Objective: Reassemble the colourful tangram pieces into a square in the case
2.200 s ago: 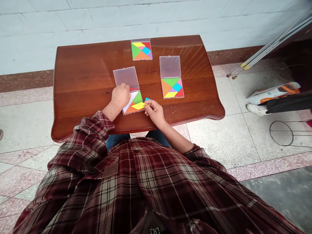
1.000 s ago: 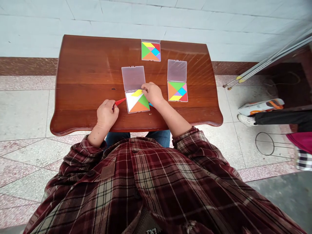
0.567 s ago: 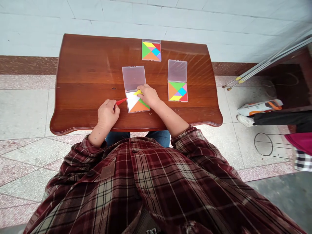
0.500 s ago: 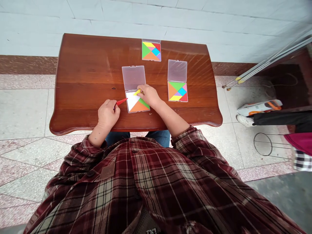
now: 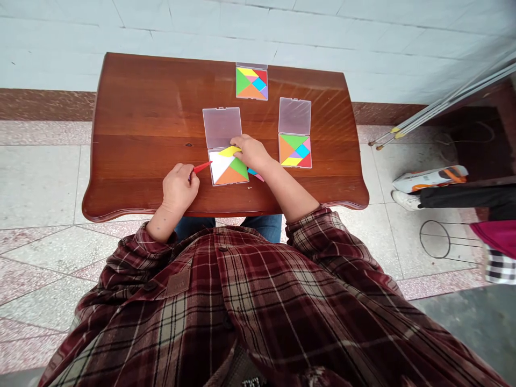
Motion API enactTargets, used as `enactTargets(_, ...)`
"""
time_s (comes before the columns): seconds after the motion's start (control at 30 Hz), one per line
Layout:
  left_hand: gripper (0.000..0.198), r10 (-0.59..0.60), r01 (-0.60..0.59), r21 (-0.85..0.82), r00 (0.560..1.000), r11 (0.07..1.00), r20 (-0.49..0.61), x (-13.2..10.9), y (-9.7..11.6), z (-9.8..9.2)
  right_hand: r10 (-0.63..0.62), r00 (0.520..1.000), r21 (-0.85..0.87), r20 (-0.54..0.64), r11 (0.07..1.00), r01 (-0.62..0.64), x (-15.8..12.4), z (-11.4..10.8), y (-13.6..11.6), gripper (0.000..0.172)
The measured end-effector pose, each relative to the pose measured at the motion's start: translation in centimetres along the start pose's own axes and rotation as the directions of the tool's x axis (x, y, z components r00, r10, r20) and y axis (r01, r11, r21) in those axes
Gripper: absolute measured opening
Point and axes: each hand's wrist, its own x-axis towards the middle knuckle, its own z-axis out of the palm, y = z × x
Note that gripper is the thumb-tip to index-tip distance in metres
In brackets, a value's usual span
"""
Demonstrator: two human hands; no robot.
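Two grips clamped: left grip [image 5: 180, 188] on red tangram piece [image 5: 201, 167], right grip [image 5: 252, 152] on yellow piece [image 5: 228, 151] (case [image 5: 217, 167] beneath).

The desk [image 5: 141, 97] is glossy varnished wood, its reddish top catching streaks of light. The tangram case lid [image 5: 221, 127] is frosted, translucent plastic with a smooth face. The red tangram piece [image 5: 202, 167] and the yellow tangram piece [image 5: 229, 151] look like smooth, slightly shiny plastic. The plaid shirt [image 5: 242, 306] is soft woven cloth, and the terrazzo floor [image 5: 44, 177] looks polished.
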Motion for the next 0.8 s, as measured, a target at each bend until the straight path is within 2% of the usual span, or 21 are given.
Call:
enactTargets(0.2, 0.021, -0.001, 0.001, -0.004, 1.0, 1.0, -0.005, 0.0, 0.1, -0.3, 0.025, 1.0, -0.025, 0.014, 0.999, -0.025, 0.2, -0.5, -0.2, 0.019)
enactTargets(0.33, 0.019, 0.004, -0.004, -0.009, 1.0, 1.0, -0.006, -0.1, 0.1, -0.3, 0.026, 1.0, -0.015, 0.012, 1.0, -0.026, -0.1, -0.7, -0.7, 0.024)
enactTargets(0.53, 0.019, -0.011, 0.011, -0.019, 1.0, 1.0, 0.007, -0.1, 0.2, -0.4, -0.159, 0.978, 0.007, 0.133, 0.987, 0.159, 0.5, -0.6, -1.8, 0.026)
enactTargets(0.67, 0.018, -0.014, 0.014, -0.021, 1.0, 1.0, 0.022, -0.1, 0.3, -0.5, -0.179, 0.962, -0.029, 0.205, 0.982, 0.188, 1.8, -0.1, -2.0, 0.022)
enactTargets(0.8, 0.016, -0.01, 0.011, -0.021, 1.0, 1.0, 0.02, -0.1, 0.2, -0.4, -0.203, 0.953, -0.061, 0.224, 0.973, 0.221, 2.9, 0.2, -2.1, 0.014)
